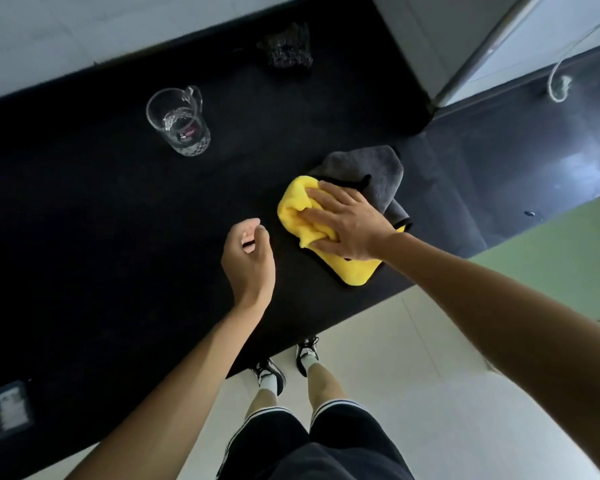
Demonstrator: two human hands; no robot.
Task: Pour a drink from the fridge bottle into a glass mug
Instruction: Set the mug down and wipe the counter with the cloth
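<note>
The counter [101, 220] was a black, stone-like slab, mostly matt, with a dull sheen on its right part. The mug [179, 121] was clear glass, smooth and glossy at the rim, with a cut pattern round its base. The cloth [297, 209] was thick, fluffy pile, yellow on one face and grey on the other, edged in black. The scrubber [286, 51] looked like dark wiry mesh. The bar [482, 53] was dull metal. The floor [413, 393] was pale, smooth tile.

No readable text.
The glass mug [179, 121] at ten o'clock carries a small dark-and-red label [189, 132] low on its wall, too blurred to read.
</note>
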